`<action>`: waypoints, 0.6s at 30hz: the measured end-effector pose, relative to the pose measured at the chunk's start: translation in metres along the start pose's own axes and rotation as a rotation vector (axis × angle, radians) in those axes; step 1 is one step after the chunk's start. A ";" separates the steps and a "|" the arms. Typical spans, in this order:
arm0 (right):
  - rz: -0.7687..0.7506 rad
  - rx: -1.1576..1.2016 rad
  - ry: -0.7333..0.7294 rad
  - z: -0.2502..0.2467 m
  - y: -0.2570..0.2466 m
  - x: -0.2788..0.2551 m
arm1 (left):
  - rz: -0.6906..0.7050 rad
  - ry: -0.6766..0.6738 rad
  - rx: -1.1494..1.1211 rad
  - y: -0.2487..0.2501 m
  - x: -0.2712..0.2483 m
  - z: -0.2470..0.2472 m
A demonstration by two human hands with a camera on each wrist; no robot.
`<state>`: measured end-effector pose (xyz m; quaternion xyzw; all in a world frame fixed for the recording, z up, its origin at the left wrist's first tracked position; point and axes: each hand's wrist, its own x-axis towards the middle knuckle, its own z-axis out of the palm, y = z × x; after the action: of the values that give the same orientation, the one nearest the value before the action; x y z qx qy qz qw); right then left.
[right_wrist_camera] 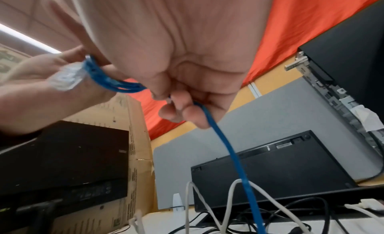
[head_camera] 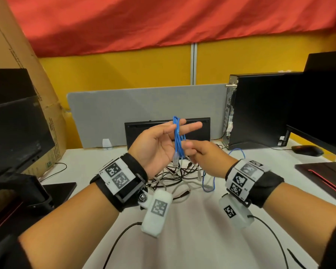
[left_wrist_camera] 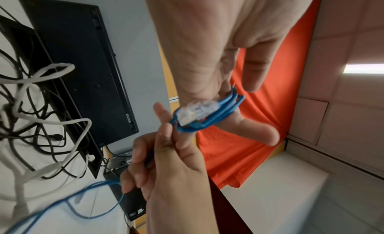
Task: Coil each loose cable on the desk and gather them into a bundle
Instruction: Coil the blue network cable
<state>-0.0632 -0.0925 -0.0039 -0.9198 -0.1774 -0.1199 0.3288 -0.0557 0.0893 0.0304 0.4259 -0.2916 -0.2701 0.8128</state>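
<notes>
A blue network cable [head_camera: 177, 136] is wound in several loops over the straight fingers of my raised left hand [head_camera: 159, 140]. Its clear plug [left_wrist_camera: 197, 111] hangs against the palm. My right hand [head_camera: 204, 154], just right of the loops, pinches the same blue cable [right_wrist_camera: 228, 155] between thumb and curled fingers. The slack runs down to the white desk [head_camera: 192, 220] and lies there in a loose loop [head_camera: 208, 183]. Below both hands lies a tangle of white and black cables [head_camera: 175, 177].
A black keyboard [head_camera: 144, 133] leans on a grey divider [head_camera: 124, 113] behind the hands. A computer tower [head_camera: 260, 109], monitor [head_camera: 322, 105] and mouse [head_camera: 306, 150] stand right. Another monitor [head_camera: 14, 123] and a cardboard box [head_camera: 17, 55] stand left.
</notes>
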 end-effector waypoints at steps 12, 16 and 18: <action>0.033 -0.121 -0.261 0.014 -0.017 -0.011 | 0.143 0.169 0.236 0.006 0.010 -0.010; -0.014 -0.151 -0.245 -0.008 -0.032 -0.012 | 0.087 0.200 0.440 0.002 0.008 -0.013; -0.045 -0.152 -0.195 -0.020 -0.040 -0.013 | 0.039 0.194 0.497 0.000 0.007 -0.013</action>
<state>-0.0932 -0.0797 0.0298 -0.9451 -0.2197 -0.0503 0.2366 -0.0417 0.0920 0.0260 0.6305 -0.2777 -0.1325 0.7126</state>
